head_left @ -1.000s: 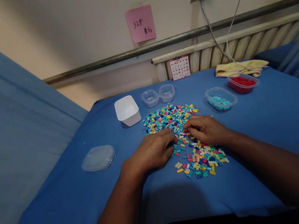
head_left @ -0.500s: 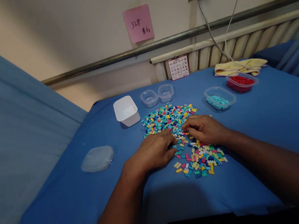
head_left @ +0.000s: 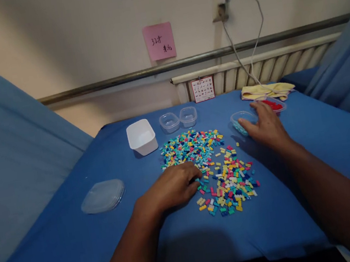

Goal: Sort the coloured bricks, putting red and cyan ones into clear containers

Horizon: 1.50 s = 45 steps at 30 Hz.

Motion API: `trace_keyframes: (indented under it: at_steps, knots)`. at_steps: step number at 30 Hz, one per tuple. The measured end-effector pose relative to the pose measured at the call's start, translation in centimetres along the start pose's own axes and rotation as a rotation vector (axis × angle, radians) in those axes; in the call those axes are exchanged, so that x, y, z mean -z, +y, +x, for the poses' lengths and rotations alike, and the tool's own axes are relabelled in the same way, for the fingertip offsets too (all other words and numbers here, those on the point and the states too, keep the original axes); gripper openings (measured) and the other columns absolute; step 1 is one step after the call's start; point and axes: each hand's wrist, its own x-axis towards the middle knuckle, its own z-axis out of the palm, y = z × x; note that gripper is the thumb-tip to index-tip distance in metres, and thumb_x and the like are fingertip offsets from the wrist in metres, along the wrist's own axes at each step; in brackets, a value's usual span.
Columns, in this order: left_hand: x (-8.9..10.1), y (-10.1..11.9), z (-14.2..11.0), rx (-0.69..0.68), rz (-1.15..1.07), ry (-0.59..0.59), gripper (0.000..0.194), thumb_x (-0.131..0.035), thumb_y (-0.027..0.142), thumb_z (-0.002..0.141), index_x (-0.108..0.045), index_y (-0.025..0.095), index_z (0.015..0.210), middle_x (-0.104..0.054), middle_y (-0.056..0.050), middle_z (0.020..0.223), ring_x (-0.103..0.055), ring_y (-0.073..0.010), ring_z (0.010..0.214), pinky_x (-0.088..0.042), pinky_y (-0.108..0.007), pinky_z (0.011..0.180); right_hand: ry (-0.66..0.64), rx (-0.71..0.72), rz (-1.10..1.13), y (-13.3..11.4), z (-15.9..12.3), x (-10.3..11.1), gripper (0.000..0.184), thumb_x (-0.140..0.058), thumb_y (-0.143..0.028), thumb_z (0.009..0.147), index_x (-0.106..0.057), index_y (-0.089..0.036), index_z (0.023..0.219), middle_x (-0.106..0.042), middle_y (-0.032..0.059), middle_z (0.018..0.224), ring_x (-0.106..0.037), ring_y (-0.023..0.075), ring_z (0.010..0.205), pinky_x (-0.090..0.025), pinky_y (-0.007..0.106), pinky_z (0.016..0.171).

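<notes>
Many small colourful toy bricks [head_left: 190, 146] lie in a heap on the blue cloth, with a looser spread of bricks [head_left: 232, 179] nearer to me. My left hand [head_left: 178, 184] rests at the left edge of the bricks, fingers curled and drawn together; whether a brick is between the tips is hidden. Over a clear tub of light-blue bricks [head_left: 240, 128], my right hand [head_left: 266, 127] hovers with thumb and fingers apart, nothing visible in it. Behind that hand stands a clear tub of red bricks [head_left: 273, 105], partly covered by the fingers.
A white bin [head_left: 143, 142] and two clear tubs [head_left: 170, 124] stand behind the heap. Stacked clear lids [head_left: 104, 196] lie at left. A yellow cloth [head_left: 266, 91] and a small picture card [head_left: 203, 89] are by the radiator. A cable [head_left: 239, 58] hangs down from the socket.
My right hand has moved from the bricks rightward and away to the light-blue tub, and its fingers have spread. My left hand stays at the heap. The view has shifted slightly.
</notes>
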Motion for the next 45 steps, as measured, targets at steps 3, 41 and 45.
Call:
trace_keyframes:
  at_steps: [3, 41, 45]
  knots:
    - [0.2, -0.2, -0.1, 0.010, -0.030, 0.014, 0.020, -0.059, 0.019, 0.099, -0.074, 0.023, 0.113, -0.072, -0.005, 0.107, -0.069, -0.0201, 0.098, -0.053, -0.033, 0.086, -0.193, -0.161, -0.042, 2.4, -0.1, -1.3, 0.071, -0.075, -0.059, 0.092, -0.061, -0.011, 0.143, -0.067, 0.0313, 0.137, -0.064, 0.0444, 0.131, -0.052, 0.059, 0.109]
    - [1.7, 1.8, 18.2, 0.160, 0.139, 0.263, 0.041, -0.063, 0.025, 0.102, -0.073, 0.020, 0.141, -0.078, -0.010, 0.133, -0.073, -0.0282, 0.121, -0.057, -0.038, 0.102, -0.319, -0.311, -0.004, 0.5, 1.0, 0.9, 0.042, -0.058, -0.050, 0.099, -0.082, -0.017, 0.110, -0.083, 0.0124, 0.096, -0.075, 0.0296, 0.092, -0.048, 0.035, 0.075]
    - [3.8, 0.5, 13.6, 0.234, 0.096, 0.334, 0.028, -0.059, 0.025, 0.102, -0.082, 0.018, 0.118, -0.080, -0.010, 0.120, -0.073, -0.0251, 0.111, -0.055, -0.035, 0.097, -0.224, -0.235, -0.141, -0.2, 1.5, 3.4, 0.043, -0.050, -0.053, 0.104, -0.080, -0.022, 0.106, -0.082, 0.0120, 0.097, -0.073, 0.0299, 0.091, -0.043, 0.035, 0.071]
